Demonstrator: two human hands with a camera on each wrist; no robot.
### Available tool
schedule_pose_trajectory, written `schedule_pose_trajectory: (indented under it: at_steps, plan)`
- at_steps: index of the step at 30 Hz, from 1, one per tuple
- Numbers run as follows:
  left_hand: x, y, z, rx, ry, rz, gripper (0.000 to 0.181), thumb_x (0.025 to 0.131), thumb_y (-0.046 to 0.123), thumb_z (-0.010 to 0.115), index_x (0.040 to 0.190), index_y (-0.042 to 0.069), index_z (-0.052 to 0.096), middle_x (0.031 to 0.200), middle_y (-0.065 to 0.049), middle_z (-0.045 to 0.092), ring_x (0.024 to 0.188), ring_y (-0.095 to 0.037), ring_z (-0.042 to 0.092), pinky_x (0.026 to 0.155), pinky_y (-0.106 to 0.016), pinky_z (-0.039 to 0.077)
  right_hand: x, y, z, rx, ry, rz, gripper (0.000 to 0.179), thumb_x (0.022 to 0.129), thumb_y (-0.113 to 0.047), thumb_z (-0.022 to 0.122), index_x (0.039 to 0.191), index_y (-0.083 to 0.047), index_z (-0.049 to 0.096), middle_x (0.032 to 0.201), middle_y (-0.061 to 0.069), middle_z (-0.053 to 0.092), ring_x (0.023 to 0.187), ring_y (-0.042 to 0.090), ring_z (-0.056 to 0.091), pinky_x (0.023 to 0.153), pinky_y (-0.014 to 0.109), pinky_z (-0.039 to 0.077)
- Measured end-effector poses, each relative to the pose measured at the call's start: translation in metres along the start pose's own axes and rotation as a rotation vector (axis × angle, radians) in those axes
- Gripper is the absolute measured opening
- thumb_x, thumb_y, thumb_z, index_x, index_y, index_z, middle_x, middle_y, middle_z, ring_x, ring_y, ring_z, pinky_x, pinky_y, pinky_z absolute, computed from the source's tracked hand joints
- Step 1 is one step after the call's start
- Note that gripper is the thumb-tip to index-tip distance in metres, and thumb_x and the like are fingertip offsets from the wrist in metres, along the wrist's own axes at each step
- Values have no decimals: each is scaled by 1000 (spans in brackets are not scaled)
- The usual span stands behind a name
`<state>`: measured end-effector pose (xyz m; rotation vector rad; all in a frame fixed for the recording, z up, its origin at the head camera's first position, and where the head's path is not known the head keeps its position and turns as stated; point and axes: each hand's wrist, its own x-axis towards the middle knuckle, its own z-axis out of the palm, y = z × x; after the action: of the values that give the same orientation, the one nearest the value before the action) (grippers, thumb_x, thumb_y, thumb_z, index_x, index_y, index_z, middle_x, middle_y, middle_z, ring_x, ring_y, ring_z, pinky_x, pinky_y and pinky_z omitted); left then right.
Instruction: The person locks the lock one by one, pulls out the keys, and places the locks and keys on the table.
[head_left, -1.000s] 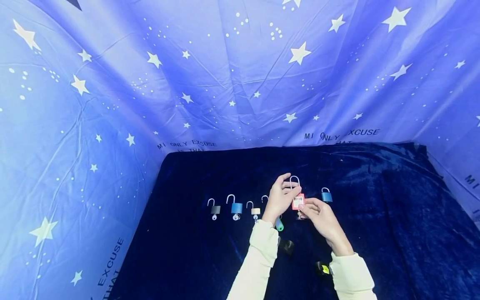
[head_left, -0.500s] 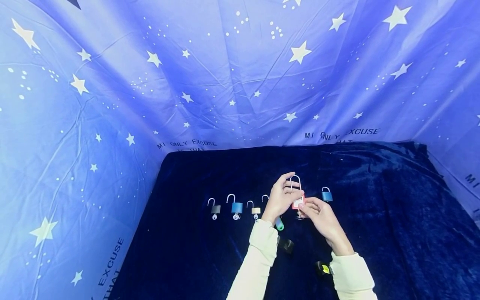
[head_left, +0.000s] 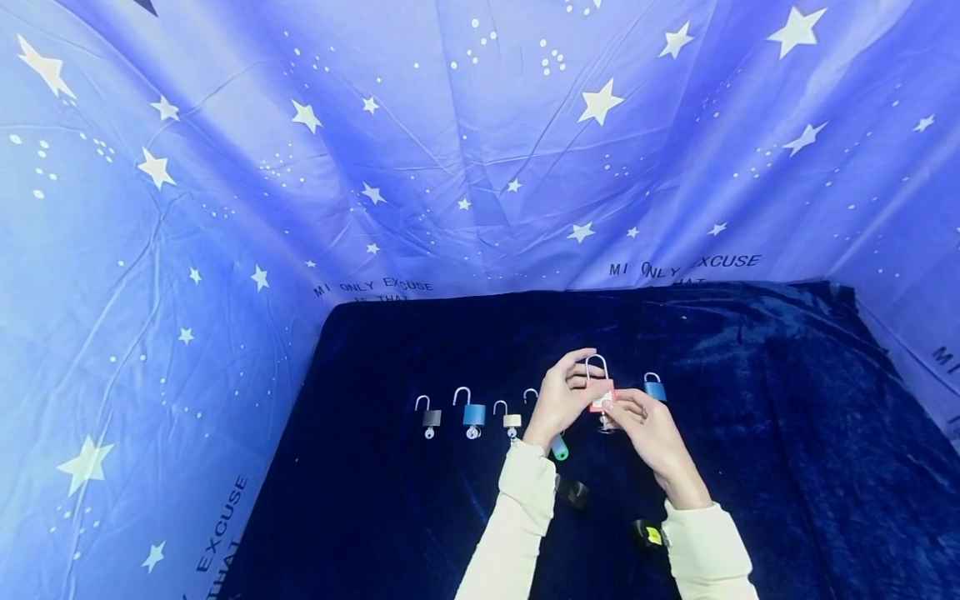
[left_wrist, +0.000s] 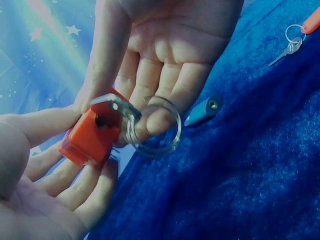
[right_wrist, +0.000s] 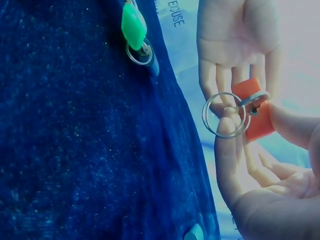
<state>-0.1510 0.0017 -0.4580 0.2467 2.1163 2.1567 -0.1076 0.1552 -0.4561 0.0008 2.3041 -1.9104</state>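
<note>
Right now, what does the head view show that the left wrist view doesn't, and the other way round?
Only the head view: three open locks on the left, grey lock, bright blue lock and tan lock, plus a green tag and the metal loop of the red lock.

Only the left wrist view: a loose key with an orange tag, and the hole in the red lock's end.

Both: the red lock, pinched by the left hand and right hand, the dark cloth and the starry curtain.
</note>
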Motion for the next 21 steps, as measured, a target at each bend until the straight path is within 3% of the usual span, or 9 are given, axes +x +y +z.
schedule_pose_trajectory:
  at_steps: [7,13,17,21]
  plan:
    - [0,-4,-3,24,-24,-8,57,85,2,75,138,12,57,112,-13,73,85,-15,73,73,-16,54,1,3,-1,-10,-2,15,41,101,-20,59,126,12,53,103,11,72,82,6,68,78,19,54]
    - [0,-3,-4,-33,-4,15,55,85,2,75,136,9,59,113,-18,72,90,-24,74,77,-20,55,-2,9,-3,12,-43,-6,45,100,-27,61,127,8,54,109,16,72,88,9,68,81,21,55]
    - [1,0,-5,-42,14,36,54,85,4,75,136,9,59,113,-20,72,91,-26,74,79,-22,56,-4,15,-6,56,-98,-53,42,99,-21,62,129,8,51,110,22,71,92,14,70,82,25,56]
    - [2,2,-4,-38,19,46,54,85,3,75,136,8,59,114,-21,71,91,-27,74,80,-21,56,-6,17,-6,83,-116,-77,41,98,-15,63,128,9,49,104,20,72,92,20,71,81,27,57]
